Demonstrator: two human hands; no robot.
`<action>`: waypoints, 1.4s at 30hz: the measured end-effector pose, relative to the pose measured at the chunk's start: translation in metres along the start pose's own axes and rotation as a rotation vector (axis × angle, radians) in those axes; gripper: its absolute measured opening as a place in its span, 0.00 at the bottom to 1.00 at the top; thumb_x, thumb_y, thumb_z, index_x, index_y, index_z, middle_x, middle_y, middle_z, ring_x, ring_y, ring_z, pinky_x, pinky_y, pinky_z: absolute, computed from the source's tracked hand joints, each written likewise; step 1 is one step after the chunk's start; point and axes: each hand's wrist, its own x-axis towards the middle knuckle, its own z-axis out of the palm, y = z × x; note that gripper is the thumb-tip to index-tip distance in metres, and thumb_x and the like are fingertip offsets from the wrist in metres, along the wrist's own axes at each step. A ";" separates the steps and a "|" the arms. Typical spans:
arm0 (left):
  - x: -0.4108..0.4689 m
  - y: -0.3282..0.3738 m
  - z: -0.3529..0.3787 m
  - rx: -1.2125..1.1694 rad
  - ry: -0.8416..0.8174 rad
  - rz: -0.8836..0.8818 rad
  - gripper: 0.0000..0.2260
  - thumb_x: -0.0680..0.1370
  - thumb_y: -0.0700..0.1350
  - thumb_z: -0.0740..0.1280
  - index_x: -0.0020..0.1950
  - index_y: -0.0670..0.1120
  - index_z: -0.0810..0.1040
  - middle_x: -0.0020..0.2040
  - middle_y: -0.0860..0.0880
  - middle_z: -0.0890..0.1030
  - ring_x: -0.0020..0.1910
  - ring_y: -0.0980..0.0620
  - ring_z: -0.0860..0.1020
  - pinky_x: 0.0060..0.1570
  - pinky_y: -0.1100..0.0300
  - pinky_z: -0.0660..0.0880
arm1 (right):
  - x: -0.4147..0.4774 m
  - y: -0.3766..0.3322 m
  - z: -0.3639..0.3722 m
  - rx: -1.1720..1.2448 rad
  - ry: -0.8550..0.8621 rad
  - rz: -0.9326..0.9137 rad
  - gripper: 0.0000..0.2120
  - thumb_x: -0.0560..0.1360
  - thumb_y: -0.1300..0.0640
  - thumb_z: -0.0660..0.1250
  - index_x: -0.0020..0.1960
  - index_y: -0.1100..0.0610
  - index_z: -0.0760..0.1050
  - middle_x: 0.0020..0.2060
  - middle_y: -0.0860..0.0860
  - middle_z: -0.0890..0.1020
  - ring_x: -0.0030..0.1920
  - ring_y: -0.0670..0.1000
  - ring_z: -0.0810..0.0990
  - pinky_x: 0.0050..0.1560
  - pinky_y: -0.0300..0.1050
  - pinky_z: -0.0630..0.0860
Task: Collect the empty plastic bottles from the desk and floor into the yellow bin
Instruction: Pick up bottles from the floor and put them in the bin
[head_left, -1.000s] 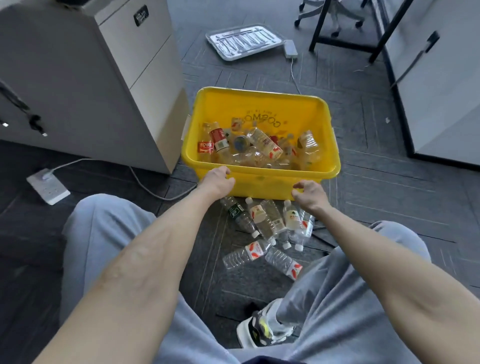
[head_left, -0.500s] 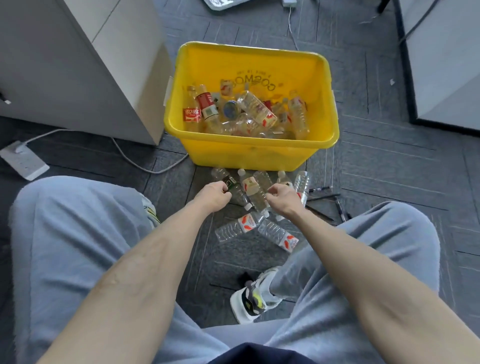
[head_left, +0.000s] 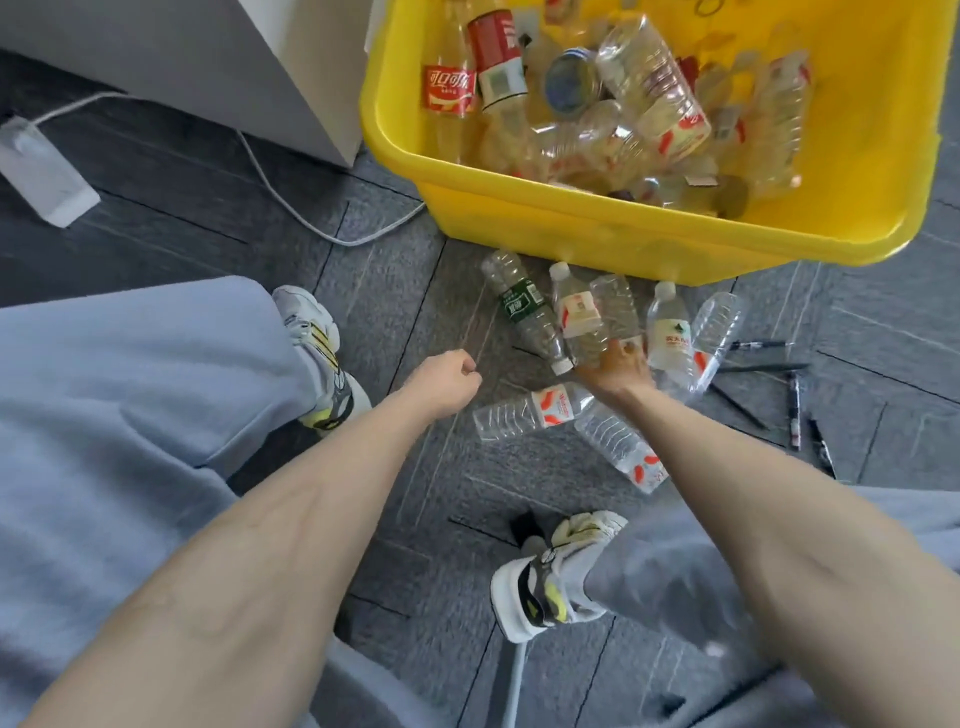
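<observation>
The yellow bin (head_left: 597, 234) sits at one o'clock, holding a heap of clear bottles (head_left: 613, 130). Seven more clear bottles (head_left: 587, 322) lie on the carpet just below its near wall.

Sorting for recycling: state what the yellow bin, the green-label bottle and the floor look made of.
Yellow bin: likely moulded plastic, glossy, with a smooth rolled rim. Green-label bottle: clear thin plastic with ribbed walls you can see through. Floor: apparently grey carpet tiles, matte, with a fuzzy texture and visible seams.

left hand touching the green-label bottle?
Apart. Head view shows bare carpet between the closed left hand and the green-label bottle.
</observation>
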 end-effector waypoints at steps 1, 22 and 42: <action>0.007 -0.005 0.001 -0.021 -0.011 -0.016 0.17 0.81 0.49 0.57 0.68 0.48 0.72 0.67 0.45 0.75 0.62 0.44 0.75 0.59 0.54 0.72 | 0.013 0.002 0.004 -0.025 -0.015 0.039 0.46 0.68 0.38 0.73 0.77 0.54 0.54 0.73 0.59 0.61 0.72 0.62 0.62 0.70 0.58 0.66; 0.108 0.036 0.044 -0.436 0.024 -0.392 0.42 0.75 0.62 0.66 0.80 0.44 0.49 0.77 0.42 0.60 0.73 0.39 0.65 0.67 0.45 0.70 | -0.001 0.020 -0.007 0.280 0.064 0.017 0.32 0.65 0.38 0.71 0.62 0.52 0.67 0.53 0.50 0.75 0.53 0.54 0.76 0.55 0.52 0.76; 0.117 0.061 0.050 -0.673 0.119 -0.420 0.25 0.68 0.53 0.73 0.63 0.47 0.74 0.56 0.46 0.80 0.53 0.45 0.78 0.59 0.50 0.76 | -0.054 0.071 -0.034 0.326 0.009 0.150 0.32 0.67 0.41 0.70 0.65 0.55 0.66 0.60 0.53 0.74 0.59 0.56 0.75 0.55 0.50 0.72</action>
